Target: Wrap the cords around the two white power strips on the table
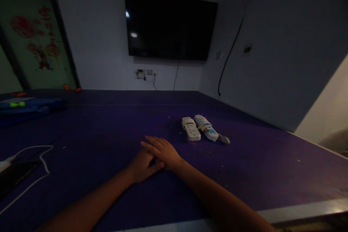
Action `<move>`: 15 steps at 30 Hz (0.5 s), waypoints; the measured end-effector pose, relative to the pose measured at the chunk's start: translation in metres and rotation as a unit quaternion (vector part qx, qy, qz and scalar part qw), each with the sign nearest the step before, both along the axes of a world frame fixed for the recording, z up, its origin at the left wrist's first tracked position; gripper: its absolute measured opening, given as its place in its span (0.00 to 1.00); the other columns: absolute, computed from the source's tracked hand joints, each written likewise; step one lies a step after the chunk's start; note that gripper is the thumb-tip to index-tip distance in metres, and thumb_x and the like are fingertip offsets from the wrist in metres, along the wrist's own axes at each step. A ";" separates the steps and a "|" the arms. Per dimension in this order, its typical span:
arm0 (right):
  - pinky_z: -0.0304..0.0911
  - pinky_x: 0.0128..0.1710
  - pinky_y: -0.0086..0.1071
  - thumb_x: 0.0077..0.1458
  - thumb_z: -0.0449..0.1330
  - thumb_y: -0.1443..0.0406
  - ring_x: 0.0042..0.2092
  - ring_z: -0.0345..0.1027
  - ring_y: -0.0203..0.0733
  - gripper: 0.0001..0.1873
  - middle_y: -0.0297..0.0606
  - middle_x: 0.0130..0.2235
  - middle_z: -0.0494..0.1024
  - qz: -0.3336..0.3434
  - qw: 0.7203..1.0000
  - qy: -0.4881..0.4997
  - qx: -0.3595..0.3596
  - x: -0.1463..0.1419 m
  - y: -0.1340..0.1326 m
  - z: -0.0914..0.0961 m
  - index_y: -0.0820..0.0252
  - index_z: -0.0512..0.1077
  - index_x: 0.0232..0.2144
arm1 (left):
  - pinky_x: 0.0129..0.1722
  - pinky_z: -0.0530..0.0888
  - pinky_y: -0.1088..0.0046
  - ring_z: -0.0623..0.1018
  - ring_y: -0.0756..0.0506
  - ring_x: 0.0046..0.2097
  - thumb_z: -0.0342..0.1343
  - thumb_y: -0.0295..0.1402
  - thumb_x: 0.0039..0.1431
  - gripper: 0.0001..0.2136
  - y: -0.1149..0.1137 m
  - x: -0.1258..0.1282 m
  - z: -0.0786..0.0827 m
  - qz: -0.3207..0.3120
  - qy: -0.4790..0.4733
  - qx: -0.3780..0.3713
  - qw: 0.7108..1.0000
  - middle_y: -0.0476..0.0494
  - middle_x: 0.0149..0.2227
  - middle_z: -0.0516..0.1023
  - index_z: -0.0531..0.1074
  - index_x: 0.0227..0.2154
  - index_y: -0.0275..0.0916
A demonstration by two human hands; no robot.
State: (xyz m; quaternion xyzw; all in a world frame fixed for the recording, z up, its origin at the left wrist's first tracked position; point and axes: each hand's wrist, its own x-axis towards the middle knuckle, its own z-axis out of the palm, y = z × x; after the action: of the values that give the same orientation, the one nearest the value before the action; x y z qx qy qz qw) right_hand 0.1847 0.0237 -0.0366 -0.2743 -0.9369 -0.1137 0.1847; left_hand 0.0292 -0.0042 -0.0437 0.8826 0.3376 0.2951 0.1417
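Observation:
My right hand (166, 154) lies across the top of my left hand (141, 166) over the purple tabletop. Its fingers are stretched out over the left, and it holds nothing. The thumb of my left hand points out straight, while its other fingers are mostly hidden under the right hand. Beyond them to the right lie two white power strips, one with pale sockets (192, 132) and one with blue sockets (210, 130). Each has its cord wrapped around one end. A pale plug (225, 139) sits at the near end of the blue one.
A dark phone-like slab (19, 175) with a white cable (45, 163) is at the left. Folded blue cloth (40, 106) lies further back. Small orange objects (77, 90) sit by the far edge. A television (171, 25) hangs on the wall. White specks dot the table (122, 116).

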 end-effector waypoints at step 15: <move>0.63 0.41 0.32 0.53 0.56 0.69 0.43 0.68 0.42 0.26 0.43 0.45 0.73 0.028 0.997 -0.005 -0.065 0.002 0.008 -0.008 0.57 0.61 0.55 | 0.42 0.69 0.67 0.75 0.43 0.41 0.49 0.43 0.58 0.16 -0.002 0.007 -0.001 0.001 0.102 -0.011 0.995 0.40 0.39 0.78 0.72 0.35 0.35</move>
State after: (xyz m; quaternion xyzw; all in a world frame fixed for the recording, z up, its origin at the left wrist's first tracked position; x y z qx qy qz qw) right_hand 0.1869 0.0319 -0.0449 -0.2586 -0.9505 -0.0485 0.1652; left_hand 0.0363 -0.0066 -0.0444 0.9062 0.3541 0.2000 0.1155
